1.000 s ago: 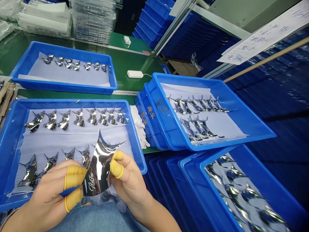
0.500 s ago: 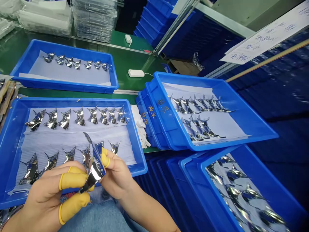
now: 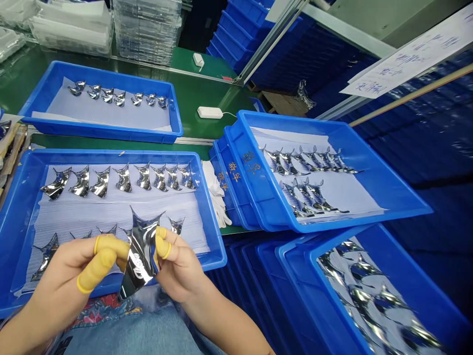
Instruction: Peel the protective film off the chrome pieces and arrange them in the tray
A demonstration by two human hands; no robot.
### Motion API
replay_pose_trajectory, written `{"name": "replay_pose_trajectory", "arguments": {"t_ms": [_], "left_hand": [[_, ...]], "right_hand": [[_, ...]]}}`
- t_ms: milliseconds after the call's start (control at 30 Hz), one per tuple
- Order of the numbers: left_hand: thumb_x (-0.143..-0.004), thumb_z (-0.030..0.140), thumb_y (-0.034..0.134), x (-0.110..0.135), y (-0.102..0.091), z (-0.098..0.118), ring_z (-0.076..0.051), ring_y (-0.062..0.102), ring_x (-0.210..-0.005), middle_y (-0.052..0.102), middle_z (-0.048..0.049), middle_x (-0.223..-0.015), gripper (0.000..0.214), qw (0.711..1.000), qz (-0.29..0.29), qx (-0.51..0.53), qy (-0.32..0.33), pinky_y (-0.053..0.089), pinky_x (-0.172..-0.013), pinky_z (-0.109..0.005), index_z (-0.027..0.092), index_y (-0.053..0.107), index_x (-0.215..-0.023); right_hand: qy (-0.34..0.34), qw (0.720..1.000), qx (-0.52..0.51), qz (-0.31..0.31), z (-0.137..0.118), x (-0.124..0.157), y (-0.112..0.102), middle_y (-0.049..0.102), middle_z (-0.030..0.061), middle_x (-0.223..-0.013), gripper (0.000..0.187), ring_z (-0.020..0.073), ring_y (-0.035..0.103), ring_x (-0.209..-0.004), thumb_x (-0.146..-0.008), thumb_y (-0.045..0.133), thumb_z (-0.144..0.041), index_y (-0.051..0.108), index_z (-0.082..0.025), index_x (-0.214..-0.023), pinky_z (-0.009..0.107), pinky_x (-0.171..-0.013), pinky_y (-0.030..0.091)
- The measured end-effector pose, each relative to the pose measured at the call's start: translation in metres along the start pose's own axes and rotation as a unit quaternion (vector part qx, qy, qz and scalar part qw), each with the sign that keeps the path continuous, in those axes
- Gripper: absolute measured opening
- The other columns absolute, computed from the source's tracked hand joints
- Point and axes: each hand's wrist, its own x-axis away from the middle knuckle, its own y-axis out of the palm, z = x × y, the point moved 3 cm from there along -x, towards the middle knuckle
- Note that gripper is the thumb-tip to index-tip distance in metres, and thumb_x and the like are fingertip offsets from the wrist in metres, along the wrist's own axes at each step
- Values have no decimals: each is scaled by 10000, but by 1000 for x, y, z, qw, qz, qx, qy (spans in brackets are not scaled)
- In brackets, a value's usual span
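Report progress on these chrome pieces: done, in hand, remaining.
Looks done: the neat rows in the far blue tray and tilted blue tray. In hand: one mirror-chrome piece, held by left hand and right hand. Remaining: probably the rows in the front blue tray and the heap in the lower-right tray.

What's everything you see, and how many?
Chrome curved pieces: many, silver, in tray rows.
Held chrome piece: one, silver, between the hands.
Front tray: one, blue, nearest the person.
Back tray: one, blue, behind it.
Tilted tray stack: one, blue, at right.
Cloth gloves: some, white, beside front tray.
Clear trays: stack, see-through, far back.
Paper notice: one, white, upper right.
Small boxes: two, white, on green bench.
Finger cots: several, yellow, on fingers.
Left hand: one, holding the piece.
Right hand: one, holding it too.
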Motion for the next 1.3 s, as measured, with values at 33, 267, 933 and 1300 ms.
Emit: {"name": "replay_pose_trajectory", "arguments": {"t_ms": [33,267,933,1300], "left_hand": [[-928,449,631,-2,-1,-3,-182,718,-621,782,-18,-710,261,999,3,24,-29,606,-574,-245,276,825,-910],[-789,456,797,-7,11,-22,-139,638,-566,734,-34,-615,238,963,-19,217,-160,550,-521,-212,224,840,-822],[-861,138,697,8,-2,-4,-147,597,-576,687,31,-668,165,994,-55,-41,82,514,-543,-258,292,746,-890],[-890,190,679,18,-1,-3,-139,636,-580,704,55,-683,239,990,-49,-80,102,569,-577,-244,355,742,-1052]], "right_hand": [[-12,1000,19,3,-2,1,0,570,-43,-537,376,81,452,-484,-570,922,-407,645,-168,-658,209,-491,386],[-66,995,77,10,-11,7,4,603,-49,-567,341,60,461,-466,-610,915,-415,689,-175,-696,185,-456,370],[-119,957,256,-73,-23,7,-1,634,-23,-693,286,115,592,-646,-708,861,-446,713,-202,-738,261,-671,517],[-122,943,291,-101,-16,11,-9,650,14,-721,398,122,578,-668,-709,825,-553,697,-176,-731,270,-689,510]]}}
